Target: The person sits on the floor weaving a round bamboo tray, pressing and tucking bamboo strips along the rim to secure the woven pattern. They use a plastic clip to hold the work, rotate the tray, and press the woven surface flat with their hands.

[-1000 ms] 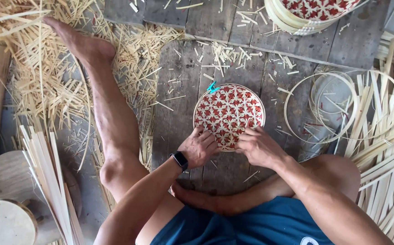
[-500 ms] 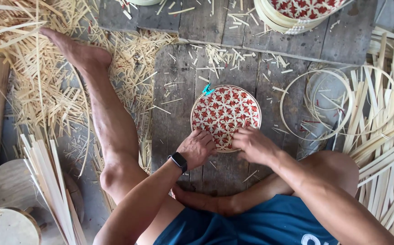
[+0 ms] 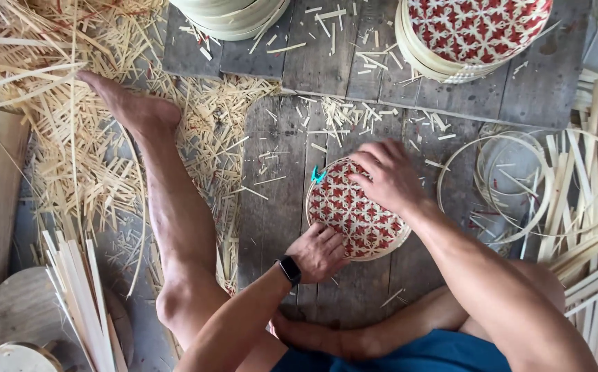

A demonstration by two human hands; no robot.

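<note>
A round woven lid (image 3: 351, 212) with a red and white star pattern and a pale bamboo rim lies on grey wooden planks between my legs. My left hand (image 3: 321, 252), with a black watch on its wrist, grips the lid's near edge. My right hand (image 3: 390, 175) rests on the lid's far right edge, fingers curled over the rim. A small turquoise clip (image 3: 317, 175) sits on the lid's far left rim.
A stack of similar red-patterned lids (image 3: 471, 34) and a pale stack of rims (image 3: 233, 17) stand at the back. Thin bamboo hoops (image 3: 519, 186) and long strips (image 3: 595, 227) lie right. Straw-like offcuts (image 3: 58, 138) cover the left; my bare leg (image 3: 168, 207) stretches there.
My right hand has moved from the lid's near edge up to its far right rim. The view has shifted, so the lid sits lower and the rear stacks show more.
</note>
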